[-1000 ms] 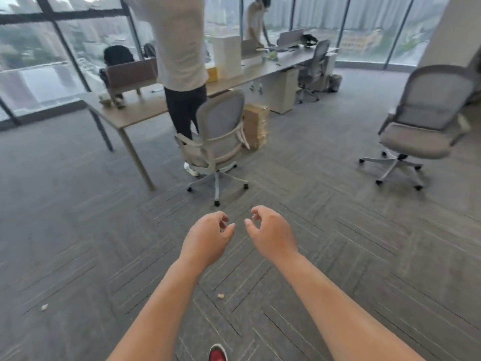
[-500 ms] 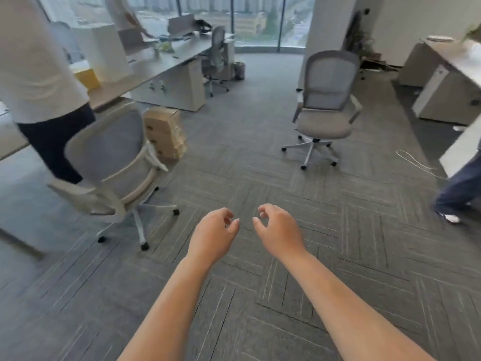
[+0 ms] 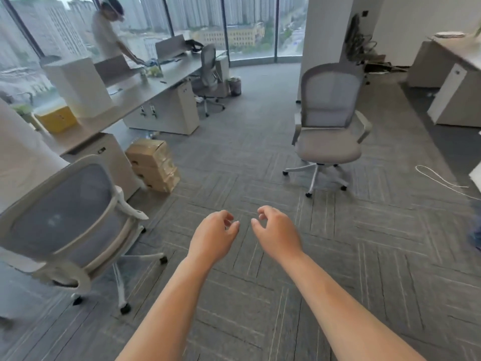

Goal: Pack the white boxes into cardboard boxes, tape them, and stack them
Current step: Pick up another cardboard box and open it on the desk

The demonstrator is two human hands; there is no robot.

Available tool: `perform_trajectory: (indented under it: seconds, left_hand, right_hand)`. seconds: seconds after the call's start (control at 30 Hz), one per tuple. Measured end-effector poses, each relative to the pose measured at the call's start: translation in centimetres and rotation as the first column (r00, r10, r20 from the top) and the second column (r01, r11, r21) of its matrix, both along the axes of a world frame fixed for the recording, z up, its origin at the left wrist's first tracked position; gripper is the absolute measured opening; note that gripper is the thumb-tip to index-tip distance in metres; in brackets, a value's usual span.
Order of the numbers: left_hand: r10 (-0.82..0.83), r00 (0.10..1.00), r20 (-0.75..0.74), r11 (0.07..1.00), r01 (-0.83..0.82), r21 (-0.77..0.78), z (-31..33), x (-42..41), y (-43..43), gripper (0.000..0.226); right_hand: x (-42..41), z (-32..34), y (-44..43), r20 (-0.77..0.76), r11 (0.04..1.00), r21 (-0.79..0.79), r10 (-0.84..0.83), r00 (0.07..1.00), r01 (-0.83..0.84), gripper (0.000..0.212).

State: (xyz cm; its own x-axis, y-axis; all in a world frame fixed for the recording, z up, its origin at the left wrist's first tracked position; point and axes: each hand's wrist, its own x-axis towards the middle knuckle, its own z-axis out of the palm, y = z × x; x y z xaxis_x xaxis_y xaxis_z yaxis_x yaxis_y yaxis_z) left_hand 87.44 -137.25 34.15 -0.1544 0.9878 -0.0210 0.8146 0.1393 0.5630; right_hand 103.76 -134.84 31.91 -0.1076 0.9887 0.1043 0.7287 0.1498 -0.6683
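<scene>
- The grey carpet floor (image 3: 260,178) fills most of the scene.
- A long bench (image 3: 166,82) runs along the left side, from near to far, by the windows.
- A mesh chair (image 3: 65,217) stands near left. A second chair (image 3: 329,131) stands farther off to the right, well apart from it.
- A tall white box (image 3: 78,87) stands upright on the bench.
- The cardboard boxes (image 3: 153,165) are stacked on the floor at left, just beside the bench's cabinet (image 3: 112,157).
- The left hand (image 3: 212,241) and right hand (image 3: 277,234) hover over the floor near centre, close together but apart. The fingers (image 3: 263,211) of both are loosely curled and hold nothing.
</scene>
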Motion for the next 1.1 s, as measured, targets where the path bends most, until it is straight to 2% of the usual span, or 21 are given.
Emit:
perform_trajectory:
  seconds: [0.3,0.47,0.53,0.83,1.1]
  left_hand:
    - [0.12,0.99,0.067,0.992,-0.122,0.028,-0.4,-5.2,17.9,0.028]
    - [0.171,0.977,0.131,0.982,-0.18,0.057,-2.0,-10.2,30.8,0.025]
    - [0.175,0.973,0.148,0.981,-0.185,0.057,-1.6,-11.8,36.5,0.025]
    - [0.091,0.99,0.112,0.994,-0.098,0.052,-0.2,-15.0,59.1,0.024]
    - [0.15,0.988,0.035,0.988,-0.151,0.03,-2.0,-17.1,78.9,0.026]
  right_hand:
    - [-5.4,0.7,20.6,0.049,0.991,0.012,0.136,0.99,-0.136,0.032]
    - [-10.4,0.1,33.8,0.106,0.986,0.034,0.158,0.982,-0.162,0.032]
    - [-12.3,0.8,39.2,0.08,0.99,0.047,0.129,0.988,-0.133,0.032]
    - [-16.3,1.5,59.9,0.05,0.997,0.043,0.069,0.996,-0.072,0.035]
    - [-18.5,-0.8,81.1,0.037,0.986,0.066,0.15,0.988,-0.153,0.034]
